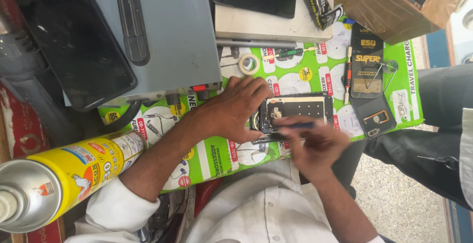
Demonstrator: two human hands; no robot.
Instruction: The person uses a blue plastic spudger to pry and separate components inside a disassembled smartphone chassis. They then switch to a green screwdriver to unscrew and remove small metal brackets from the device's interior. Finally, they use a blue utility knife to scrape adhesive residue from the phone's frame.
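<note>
- Green printed matting (305,73) is covering the cluttered counter.
- Opened phone (295,110) is lying there, back up, for access.
- Left hand (236,107) is pinning its edge, fingers clamped.
- Right hand (315,144) is pinching a blue tool (298,124) over it.
- Tape roll (249,63) and screwdriver (290,52) are sitting near.

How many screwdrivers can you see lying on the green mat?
2: a green-handled screwdriver near the tape roll, and a red-and-black screwdriver beside the black packet. Others may be hidden.

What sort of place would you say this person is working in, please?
Probably a phone repair bench. The left hand steadies an opened phone while the right hand works on it with a thin tool; a small screwdriver and a tape roll lie nearby.
</note>
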